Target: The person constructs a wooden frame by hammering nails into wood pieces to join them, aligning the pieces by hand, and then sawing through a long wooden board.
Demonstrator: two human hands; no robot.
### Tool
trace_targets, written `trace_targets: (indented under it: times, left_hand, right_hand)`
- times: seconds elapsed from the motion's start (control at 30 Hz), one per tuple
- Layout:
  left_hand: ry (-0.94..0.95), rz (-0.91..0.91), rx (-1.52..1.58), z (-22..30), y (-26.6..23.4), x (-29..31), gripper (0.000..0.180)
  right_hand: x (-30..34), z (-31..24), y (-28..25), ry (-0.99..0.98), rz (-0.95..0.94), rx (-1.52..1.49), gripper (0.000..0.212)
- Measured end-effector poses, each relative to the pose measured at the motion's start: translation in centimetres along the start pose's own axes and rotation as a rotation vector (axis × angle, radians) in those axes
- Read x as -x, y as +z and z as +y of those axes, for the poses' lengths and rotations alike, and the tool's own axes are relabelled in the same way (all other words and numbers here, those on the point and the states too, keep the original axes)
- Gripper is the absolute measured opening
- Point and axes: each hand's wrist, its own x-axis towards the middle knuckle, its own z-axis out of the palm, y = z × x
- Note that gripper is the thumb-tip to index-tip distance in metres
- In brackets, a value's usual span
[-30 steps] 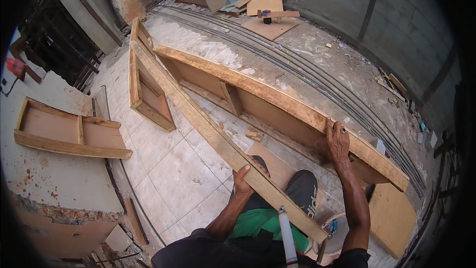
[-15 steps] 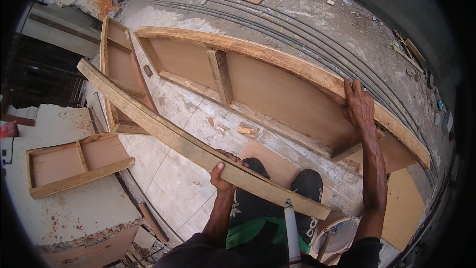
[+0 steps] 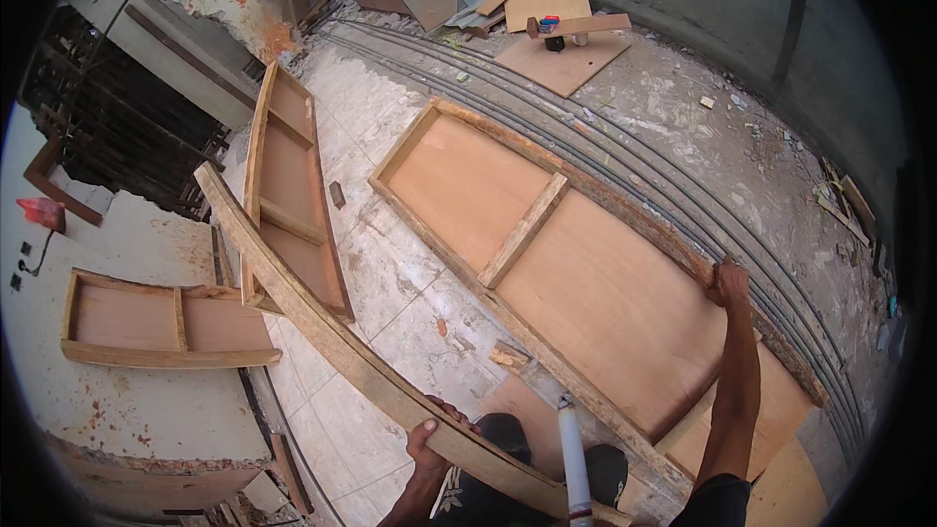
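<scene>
My left hand (image 3: pixel 436 437) is wrapped round a long wooden beam (image 3: pixel 322 317) that runs from the upper left down across my knees; a dark lengthwise seam shows along its edge. My right hand (image 3: pixel 729 283) grips the far long rail of a large wooden frame panel (image 3: pixel 632 298). Plywood backs this panel, and crosspieces divide it. Its open side faces up toward me, and its near rail lies close to my feet. My right fingertips are partly hidden behind the rail.
A curved framed panel (image 3: pixel 293 185) and a smaller one (image 3: pixel 176 324) lie at the left. A wood offcut (image 3: pixel 509 357) rests on the tiles. Long thin rods (image 3: pixel 625 161) cross the floor beyond the panel. A cigarette-like stick (image 3: pixel 574 459) juts up from the lower edge.
The large panel has tilted from nearly on edge to lying flatter, showing more of its plywood. My right hand stayed on its far rail. The view has shifted; my left hand still holds the beam.
</scene>
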Motion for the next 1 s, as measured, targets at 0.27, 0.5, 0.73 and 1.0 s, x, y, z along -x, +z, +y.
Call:
trace_targets:
  times: [0.27,0.5,0.73,1.0]
  left_hand:
    - [0.094,-0.101,0.028,-3.3,0.2,-2.4,0.044]
    - [-0.014,-0.313,0.105,-11.2,4.5,-5.0,0.039]
    - [-0.25,-0.457,0.247,-17.1,6.6,-0.9,0.036]
    - [-0.627,-0.326,0.077,-22.8,3.2,1.0,0.047]
  right_hand:
    - [9.3,-12.3,-11.8,-0.004,0.213,-0.354,0.064]
    - [31.7,-16.1,-10.6,-0.258,-0.02,-0.584,0.087]
    - [42.0,-14.8,-4.9,-0.007,0.235,-0.437,0.074]
    - [48.8,-11.4,-1.8,0.094,0.188,-0.364,0.068]
